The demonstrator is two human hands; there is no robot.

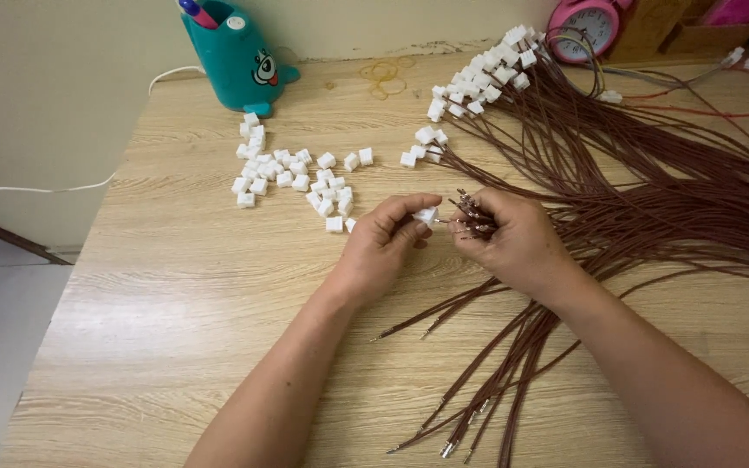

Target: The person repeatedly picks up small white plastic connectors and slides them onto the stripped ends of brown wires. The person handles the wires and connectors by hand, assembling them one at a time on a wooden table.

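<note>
My left hand [383, 243] pinches a small white plastic connector [426, 215] between thumb and fingers. Close to its right, my right hand [513, 238] grips a bunch of brown wires [470, 211] with metal-tipped ends pointing toward the connector. One wire tip touches or nearly touches the connector. The held wires trail down past my right wrist toward the table's near edge [478, 407]. A loose pile of white connectors [292, 173] lies on the wooden table [175, 286] just left of and beyond my left hand.
A large sheaf of brown wires [652, 173] with white connectors fitted [487, 74] fans across the right side. A teal pen holder [236, 56] stands at the back left, rubber bands [383, 74] beside it, a pink alarm clock [587, 26] at the back right.
</note>
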